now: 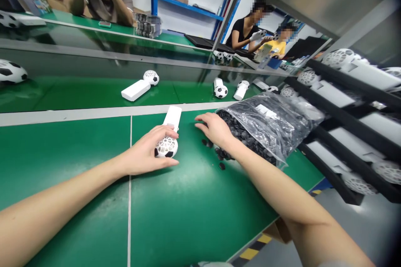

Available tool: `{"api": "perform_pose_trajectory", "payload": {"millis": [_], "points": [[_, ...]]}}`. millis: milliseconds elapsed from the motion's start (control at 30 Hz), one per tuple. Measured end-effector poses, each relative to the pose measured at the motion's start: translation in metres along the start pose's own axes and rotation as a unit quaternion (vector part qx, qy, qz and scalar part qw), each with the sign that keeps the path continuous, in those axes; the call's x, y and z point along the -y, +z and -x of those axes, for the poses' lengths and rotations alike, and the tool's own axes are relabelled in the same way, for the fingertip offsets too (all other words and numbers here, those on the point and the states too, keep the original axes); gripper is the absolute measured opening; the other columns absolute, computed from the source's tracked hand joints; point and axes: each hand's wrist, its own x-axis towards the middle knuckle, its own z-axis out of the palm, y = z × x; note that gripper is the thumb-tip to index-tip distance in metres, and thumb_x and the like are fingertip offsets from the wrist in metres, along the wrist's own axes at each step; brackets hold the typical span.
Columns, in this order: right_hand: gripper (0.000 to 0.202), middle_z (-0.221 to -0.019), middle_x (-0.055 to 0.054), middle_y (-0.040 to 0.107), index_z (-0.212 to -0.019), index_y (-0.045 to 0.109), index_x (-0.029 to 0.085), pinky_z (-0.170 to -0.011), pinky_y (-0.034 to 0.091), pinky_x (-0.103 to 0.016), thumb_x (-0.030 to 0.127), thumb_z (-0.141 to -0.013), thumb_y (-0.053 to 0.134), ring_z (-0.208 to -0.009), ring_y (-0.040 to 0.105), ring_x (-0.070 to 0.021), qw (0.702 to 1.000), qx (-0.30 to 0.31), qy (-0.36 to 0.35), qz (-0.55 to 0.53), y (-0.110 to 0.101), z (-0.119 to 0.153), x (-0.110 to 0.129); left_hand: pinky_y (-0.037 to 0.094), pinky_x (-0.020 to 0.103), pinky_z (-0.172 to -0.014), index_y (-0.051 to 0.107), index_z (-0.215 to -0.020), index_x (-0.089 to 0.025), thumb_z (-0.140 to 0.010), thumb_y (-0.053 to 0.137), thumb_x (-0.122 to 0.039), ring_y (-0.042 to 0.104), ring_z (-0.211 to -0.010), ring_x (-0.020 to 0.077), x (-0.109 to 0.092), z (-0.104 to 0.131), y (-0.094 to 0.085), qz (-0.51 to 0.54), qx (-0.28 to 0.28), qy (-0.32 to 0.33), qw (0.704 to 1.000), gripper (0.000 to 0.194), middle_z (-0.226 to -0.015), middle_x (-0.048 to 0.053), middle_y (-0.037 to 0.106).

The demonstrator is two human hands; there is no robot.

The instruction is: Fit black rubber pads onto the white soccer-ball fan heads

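A white handheld fan (172, 117) with a football-patterned head lies on the green work table. My left hand (142, 150) is around its head, fingers across the neck and thumb along the near side. The webbed grille shows between them. My right hand (216, 130) is over the table at the mouth of a clear plastic bag (275, 112), its fingers apart and nothing visible in them. Many small black pieces (241, 133) fill the bag, and a few loose black pieces (222, 166) have spilled beside it.
More football fans lie on the green conveyor belt (184, 91) beyond the pale table edge (78, 116). At right, black racks (354, 121) hold several fans. A person (109, 0) sits across the line; two co-workers (244, 29) handle things farther back.
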Motion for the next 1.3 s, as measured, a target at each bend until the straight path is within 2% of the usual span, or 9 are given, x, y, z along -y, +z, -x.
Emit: {"api": "perform_pose_trajectory", "payload": {"millis": [67, 200, 367, 467, 600, 733, 867, 1033, 1300], "points": [[0.017, -0.092, -0.009, 0.063, -0.095, 0.062, 0.016, -0.08, 0.041, -0.031, 0.023, -0.086, 0.05, -0.091, 0.053, -0.021, 0.993, 0.036, -0.004, 0.108, -0.002, -0.002, -0.011, 0.03, 0.047, -0.102, 0.05, -0.1, -0.025, -0.067, 0.067, -0.04, 0.038, -0.118, 0.0269, -0.001, 0.0, 0.005, -0.018, -0.042, -0.028, 0.999, 0.04, -0.117, 0.006, 0.042], [0.019, -0.087, -0.011, 0.062, -0.09, 0.064, 0.013, -0.079, 0.042, -0.031, 0.014, -0.086, 0.045, -0.087, 0.054, -0.0219, 0.986, 0.074, -0.04, 0.143, 0.002, 0.002, -0.015, 0.037, 0.046, -0.094, 0.05, -0.101, -0.023, -0.058, 0.071, -0.044, 0.043, -0.107, 0.027, -0.005, -0.001, 0.006, -0.042, -0.081, -0.145, 0.985, 0.052, -0.107, 0.005, 0.038], [0.025, -0.095, -0.011, 0.061, -0.099, 0.062, 0.012, -0.082, 0.043, -0.031, 0.005, -0.084, 0.042, -0.092, 0.054, -0.0207, 0.987, 0.065, -0.058, 0.134, 0.002, 0.006, -0.018, 0.043, 0.037, -0.086, 0.049, -0.106, -0.024, -0.062, 0.067, -0.036, 0.05, -0.098, 0.0228, -0.005, -0.004, -0.024, -0.009, 0.052, -0.141, 0.989, 0.049, -0.109, 0.003, 0.043], [0.023, -0.096, -0.009, 0.061, -0.098, 0.062, 0.014, -0.082, 0.045, -0.029, 0.01, -0.085, 0.043, -0.091, 0.056, -0.0177, 0.997, -0.002, -0.071, 0.028, -0.007, 0.011, -0.016, 0.044, 0.03, -0.079, 0.046, -0.113, -0.026, -0.065, 0.063, -0.03, 0.051, -0.096, 0.0212, -0.004, -0.004, -0.043, 0.005, 0.138, -0.123, 0.983, 0.051, -0.115, 0.002, 0.045], [0.015, -0.09, -0.005, 0.063, -0.091, 0.061, 0.019, -0.08, 0.046, -0.029, 0.014, -0.084, 0.048, -0.086, 0.058, -0.0155, 0.982, -0.068, -0.115, -0.132, -0.02, 0.019, 0.007, 0.043, 0.026, -0.077, 0.041, -0.119, -0.027, -0.067, 0.059, -0.026, 0.051, -0.098, 0.0203, -0.004, -0.002, -0.051, -0.013, 0.163, -0.111, 0.98, 0.055, -0.117, 0.001, 0.045], [0.009, -0.083, -0.001, 0.064, -0.087, 0.056, 0.019, -0.073, 0.043, -0.027, 0.013, -0.082, 0.053, -0.077, 0.058, -0.014, 0.964, -0.029, -0.193, -0.182, -0.022, 0.019, 0.044, 0.043, 0.026, -0.08, 0.04, -0.119, -0.024, -0.065, 0.055, -0.019, 0.051, -0.099, 0.0197, -0.005, -0.001, -0.046, -0.007, 0.154, -0.093, 0.984, 0.057, -0.116, 0.002, 0.045], [0.006, -0.074, 0.0, 0.063, -0.082, 0.054, 0.019, -0.069, 0.038, -0.027, 0.013, -0.082, 0.053, -0.071, 0.056, -0.0146, 0.948, 0.026, -0.29, -0.13, -0.012, 0.01, 0.067, 0.042, 0.03, -0.086, 0.042, -0.116, -0.022, -0.061, 0.056, -0.018, 0.05, -0.102, 0.0214, -0.004, 0.0, -0.037, -0.007, 0.108, -0.086, 0.99, 0.057, -0.113, 0.004, 0.046], [0.004, -0.078, -0.002, 0.062, -0.084, 0.051, 0.019, -0.072, 0.036, -0.028, 0.017, -0.082, 0.054, -0.075, 0.056, -0.0159, 0.951, 0.029, -0.273, -0.139, -0.004, 0.007, 0.071, 0.044, 0.033, -0.082, 0.048, -0.106, -0.022, -0.066, 0.061, -0.033, 0.052, -0.095, 0.0216, -0.003, 0.001, -0.028, -0.012, 0.057, -0.096, 0.994, 0.044, -0.106, 0.003, 0.049], [0.003, -0.078, -0.003, 0.061, -0.085, 0.051, 0.019, -0.071, 0.036, -0.028, 0.017, -0.084, 0.05, -0.076, 0.055, -0.0162, 0.95, 0.028, -0.276, -0.144, -0.001, 0.009, 0.075, 0.046, 0.033, -0.078, 0.046, -0.104, -0.022, -0.063, 0.06, -0.025, 0.053, -0.093, 0.0211, -0.004, 0.003, -0.024, 0.0, 0.04, -0.101, 0.994, 0.043, -0.106, 0.003, 0.049]]}}
